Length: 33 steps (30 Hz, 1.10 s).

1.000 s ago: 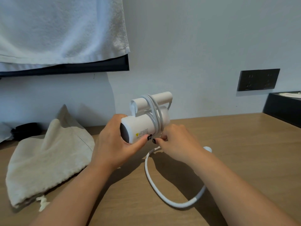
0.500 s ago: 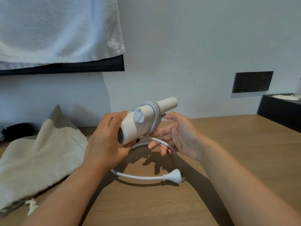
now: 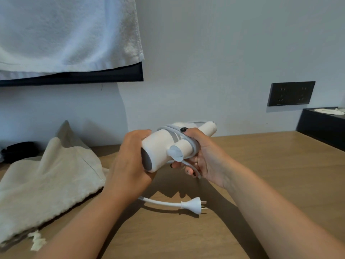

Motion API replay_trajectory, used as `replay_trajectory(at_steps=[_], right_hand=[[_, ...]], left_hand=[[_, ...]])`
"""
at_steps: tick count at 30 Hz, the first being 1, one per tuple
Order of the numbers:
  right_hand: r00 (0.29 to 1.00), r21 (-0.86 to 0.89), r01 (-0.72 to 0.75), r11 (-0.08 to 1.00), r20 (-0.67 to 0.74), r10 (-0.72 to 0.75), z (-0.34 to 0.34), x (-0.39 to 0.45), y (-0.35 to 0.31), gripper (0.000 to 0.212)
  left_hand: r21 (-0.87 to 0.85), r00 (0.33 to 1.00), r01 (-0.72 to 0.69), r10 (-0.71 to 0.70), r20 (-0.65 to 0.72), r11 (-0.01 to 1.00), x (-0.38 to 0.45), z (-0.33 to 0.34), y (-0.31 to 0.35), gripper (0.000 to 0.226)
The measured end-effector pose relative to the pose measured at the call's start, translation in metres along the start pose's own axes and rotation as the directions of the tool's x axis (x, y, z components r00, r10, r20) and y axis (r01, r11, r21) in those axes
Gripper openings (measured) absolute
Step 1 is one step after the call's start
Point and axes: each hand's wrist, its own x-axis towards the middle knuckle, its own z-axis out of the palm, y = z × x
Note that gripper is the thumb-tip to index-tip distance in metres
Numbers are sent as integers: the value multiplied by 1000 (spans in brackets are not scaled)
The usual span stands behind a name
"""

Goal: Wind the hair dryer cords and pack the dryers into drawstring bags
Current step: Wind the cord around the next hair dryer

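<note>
Plug [image 3: 193, 205] slid nearer; both hands [image 3: 128, 161] grip dryer [image 3: 160, 146] w/ cord.

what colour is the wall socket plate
Black, or very dark grey, seen in the head view: wall socket plate.

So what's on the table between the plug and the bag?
In the head view, the left forearm crosses that stretch, with the cord's loose end running from under it to the plug. Otherwise bare table up to the bag.

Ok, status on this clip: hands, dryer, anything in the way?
Left hand grips white hair dryer body. Right hand holds wound white cord against it. Plug end loose on wooden table. Beige drawstring bag lies left, nothing blocking.
</note>
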Motion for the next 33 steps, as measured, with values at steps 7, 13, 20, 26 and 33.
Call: replay_trajectory(at_steps=[7, 13, 20, 26, 33], right_hand=[[979, -182, 179, 967, -69, -194, -7, 6, 6, 60], [956, -196, 288, 938, 2, -293, -7, 7, 10, 66], [931, -361, 306, 881, -82, -357, -9, -3, -6, 59], [880, -531, 226, 817, -249, -406, -14, 0, -9, 67], [870, -538, 209, 817, -280, -407, -12, 5, -6, 59]], left_hand=[[-617, 747, 665, -374, 549, 421, -4, -2, 6, 76], [-694, 709, 697, -318, 629, 183, -3, -8, 6, 62], [-773, 779, 572, -477, 406, 275, 1, -8, 13, 68], [-599, 807, 463, -590, -20, 653, 9, -17, 5, 49], [-240, 883, 391, -435, -174, 889, 7, -16, 2, 54]])
